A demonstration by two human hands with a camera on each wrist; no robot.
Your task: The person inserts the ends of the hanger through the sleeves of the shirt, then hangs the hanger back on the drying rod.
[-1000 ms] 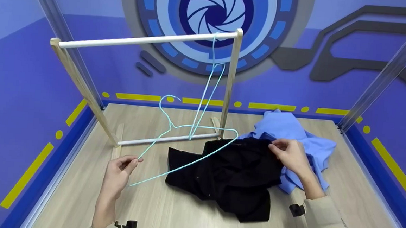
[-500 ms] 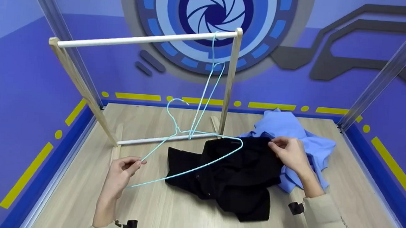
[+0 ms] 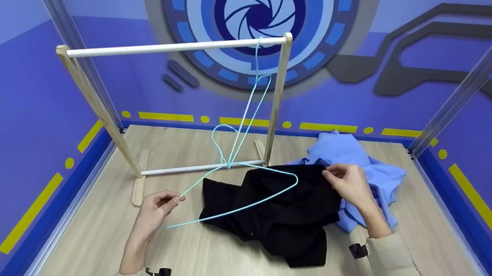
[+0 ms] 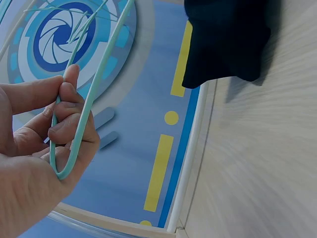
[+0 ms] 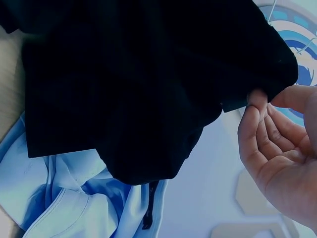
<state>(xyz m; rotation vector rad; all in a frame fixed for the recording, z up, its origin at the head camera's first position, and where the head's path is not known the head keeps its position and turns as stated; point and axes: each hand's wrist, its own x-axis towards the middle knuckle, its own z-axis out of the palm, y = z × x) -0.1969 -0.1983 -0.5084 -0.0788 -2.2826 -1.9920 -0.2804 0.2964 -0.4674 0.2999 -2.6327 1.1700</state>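
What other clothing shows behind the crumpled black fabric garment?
A rumpled light blue fabric garment lies partly behind it; the portion covered by the black garment cannot be seen.

The black garment (image 3: 283,219) partly hides the blue cloth (image 3: 341,150).

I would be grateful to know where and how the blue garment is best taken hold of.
Probably by pinching the blue garment at its right-hand corner, coming from the right: that corner spreads out uncovered, while the black garment overlaps its near left part.
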